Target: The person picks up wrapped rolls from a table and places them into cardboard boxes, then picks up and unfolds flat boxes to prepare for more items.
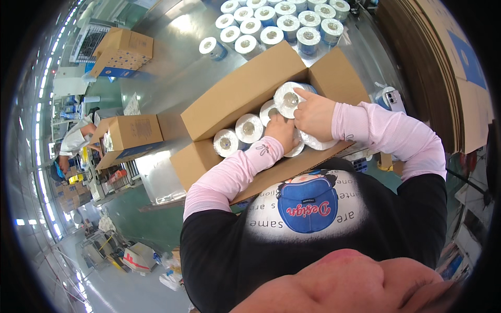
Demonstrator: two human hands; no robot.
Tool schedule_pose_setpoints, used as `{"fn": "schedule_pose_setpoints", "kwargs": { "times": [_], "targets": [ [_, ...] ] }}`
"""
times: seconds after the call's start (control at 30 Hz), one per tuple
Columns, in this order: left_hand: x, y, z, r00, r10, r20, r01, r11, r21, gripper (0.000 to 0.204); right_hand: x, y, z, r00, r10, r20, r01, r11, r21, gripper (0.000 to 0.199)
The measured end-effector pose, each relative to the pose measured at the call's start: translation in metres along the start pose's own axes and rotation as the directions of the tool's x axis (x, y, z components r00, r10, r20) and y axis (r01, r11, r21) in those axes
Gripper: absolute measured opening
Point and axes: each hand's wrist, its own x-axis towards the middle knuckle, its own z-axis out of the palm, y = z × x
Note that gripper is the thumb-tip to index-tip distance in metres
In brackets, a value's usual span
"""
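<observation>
1. Metal worktable (pixel 175 62): spreads under cartons and rolls, shiny, reflects overhead light.
2. Stack of flattened cartons (pixel 436 78): stands along R edge of view, brown, w/ blue patch.
3. Open carton (pixel 242 91): sits at ctr, directly before wearer, flaps spread outward.
4. Group of wrapped rolls (pixel 272 35): stands on table beyond carton, packed close, white tops w/ blue on sides; incl. lone roll (pixel 211 47) just L of rest.
5. Lower L carton (pixel 134 135) and upper L carton (pixel 122 52): stand well apart from ctr box. Co-worker (pixel 78 136) in pale top, bkgd, just beside lower one.
6. Rolls in carton (pixel 249 128): lie inside ctr box, ends up, cores visible; some partly hidden by hands/sleeves.
7. R hand (pixel 315 115): partly curled, index out along rim of far-R roll (pixel 286 95), other fingers bent at near edge; can't tell if gripped.
8. L hand (pixel 281 133): half-curled, fingertips at core of adjacent roll (pixel 265 111); can't tell if gripped.
9. Phone (pixel 394 99): stands nr R sleeve, pale back, camera lenses showing.
</observation>
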Motion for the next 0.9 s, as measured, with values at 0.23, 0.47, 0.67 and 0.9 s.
{"fn": "schedule_pose_setpoints", "kwargs": {
  "times": [0.23,0.47,0.67,0.9],
  "targets": [
    [0.006,-0.011,0.002,0.998,0.013,0.065,-0.015,0.999,0.033,0.044,0.042,-0.001,0.047,0.989,0.103,0.107,-0.107,0.994,0.029,0.016],
    [0.000,-0.020,-0.052,0.893,-0.007,-0.450,-0.157,0.932,-0.326,0.045,-0.012,0.013,0.076,0.947,0.292,-0.136,-0.214,0.885,0.413,0.025],
    [0.019,0.028,0.023,0.968,0.248,0.049,-0.248,0.969,0.011,0.070,-0.057,0.039,0.046,0.458,0.746,-0.483,-0.358,0.652,0.668,0.037],
    [0.054,-0.003,-0.075,0.872,0.391,0.294,-0.109,0.742,-0.661,0.054,-0.055,0.008,0.135,0.414,0.838,-0.356,-0.218,0.471,0.855,0.059]
  ]
}}
